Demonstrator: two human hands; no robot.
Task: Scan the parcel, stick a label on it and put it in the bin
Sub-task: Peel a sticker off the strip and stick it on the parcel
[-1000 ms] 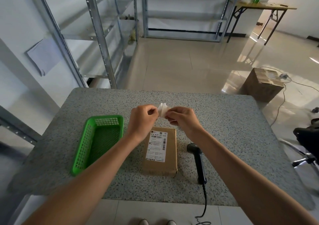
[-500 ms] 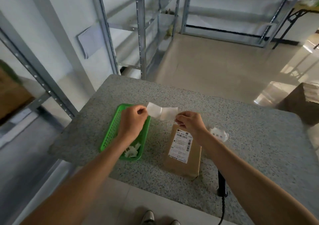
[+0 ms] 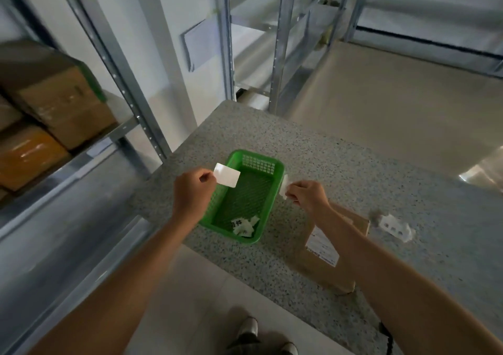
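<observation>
cardboard parcel (image 3: 324, 256) lies on the speckled table (image 3: 353, 169), right of the green basket (image 3: 246, 199); a white label (image 3: 226, 174) is pinched by the left hand (image 3: 192, 191), a paper strip (image 3: 284, 187) by the right hand (image 3: 307, 195).

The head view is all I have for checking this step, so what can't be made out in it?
- Parcel: the right forearm hides much of its top, and the printed sticker's text is too blurred to read.
- White pieces in the left hand and right hand: which is label and which backing is unclear.
- Scanner: not in view.
</observation>
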